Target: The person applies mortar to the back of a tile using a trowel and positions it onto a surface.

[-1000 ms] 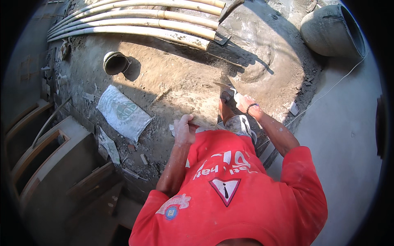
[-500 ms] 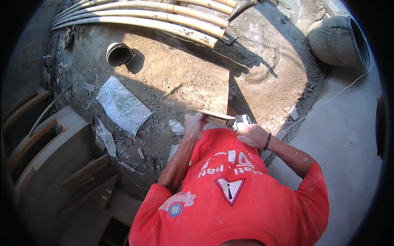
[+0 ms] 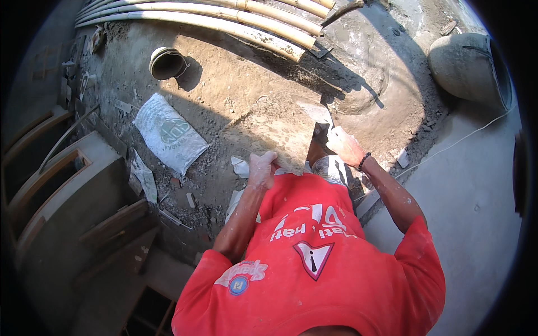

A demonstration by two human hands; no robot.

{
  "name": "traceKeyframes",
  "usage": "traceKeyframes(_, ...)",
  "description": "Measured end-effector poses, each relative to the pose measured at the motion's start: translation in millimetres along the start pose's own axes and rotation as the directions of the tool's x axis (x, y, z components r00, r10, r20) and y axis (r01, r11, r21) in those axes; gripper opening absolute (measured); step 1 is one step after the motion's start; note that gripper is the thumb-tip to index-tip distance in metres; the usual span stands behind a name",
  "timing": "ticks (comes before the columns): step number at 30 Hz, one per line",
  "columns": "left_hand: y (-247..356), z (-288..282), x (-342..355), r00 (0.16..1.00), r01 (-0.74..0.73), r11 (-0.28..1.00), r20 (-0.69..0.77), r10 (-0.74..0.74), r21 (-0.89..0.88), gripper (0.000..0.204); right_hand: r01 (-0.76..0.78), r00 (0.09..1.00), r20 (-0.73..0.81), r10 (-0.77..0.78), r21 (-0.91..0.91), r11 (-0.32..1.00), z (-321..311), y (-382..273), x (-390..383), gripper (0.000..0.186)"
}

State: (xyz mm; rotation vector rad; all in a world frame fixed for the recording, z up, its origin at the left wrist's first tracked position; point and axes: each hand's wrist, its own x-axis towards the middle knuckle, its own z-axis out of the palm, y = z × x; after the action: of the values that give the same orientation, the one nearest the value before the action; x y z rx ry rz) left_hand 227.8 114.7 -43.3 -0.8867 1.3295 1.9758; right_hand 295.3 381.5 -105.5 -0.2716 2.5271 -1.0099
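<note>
Hands: apart from each other; the left hand (image 3: 261, 169) is closed at the near edge of a flat panel (image 3: 269, 131), and the right hand (image 3: 346, 147) is closed around the handle of a trowel (image 3: 314, 112).
Panel and trowel: both in the middle of the frame, the blade near the panel's far right corner; I cannot tell if they touch.
Panel risk: the left hand holds only the near side, so the panel could tip if the trowel presses hard on the far corner.
Blade risk: a careless stroke toward the body could bring the metal edge to the left thumb, or to the leg (image 3: 317, 151) just beside the panel.
Panel surface: thin, straight-edged, blotched in sandy brown.
Blade: flat, pale, shining in the sun.
Ground: rough, crumbly soil in the centre, a smooth grey slab (image 3: 448, 207) at the right.
Poles: round, jointed bamboo poles (image 3: 241, 19) at the top.
Sack: creased, whitish woven sack (image 3: 170, 134), left of centre.
Containers: a dull, dirty bucket (image 3: 167, 63) at upper left, a rounded grey drum (image 3: 462, 64) at upper right.
</note>
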Motion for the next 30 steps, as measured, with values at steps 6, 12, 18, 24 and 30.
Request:
traceKeyframes(6,-3,-12,7,0.998,0.061,0.988,0.024,-0.065,0.141,0.039,-0.273,0.958,0.242,0.156,0.587,0.762,-28,-7,1,0.019)
traceKeyframes(12,-2,0,-1,0.997,-0.019,0.984,-0.068,0.032,0.179,0.041,-0.707,0.694,0.655,0.298,0.699,0.111,26,-52,8,0.029)
traceKeyframes(18,-12,-13,3,0.962,-0.137,0.934,-0.181,0.205,0.329,0.044,-0.790,0.610,0.729,0.310,0.587,0.177,37,-78,32,0.028)
traceKeyframes(24,-5,-11,-6,0.967,-0.080,0.947,-0.207,0.150,0.311,0.044,-0.829,0.534,0.810,0.243,0.444,0.340,22,-82,58,0.028)
traceKeyframes(30,12,-25,-2,0.983,-0.110,0.946,-0.110,0.150,0.306,0.047,-0.337,0.940,0.303,0.157,0.757,0.559,15,-44,59,0.020)
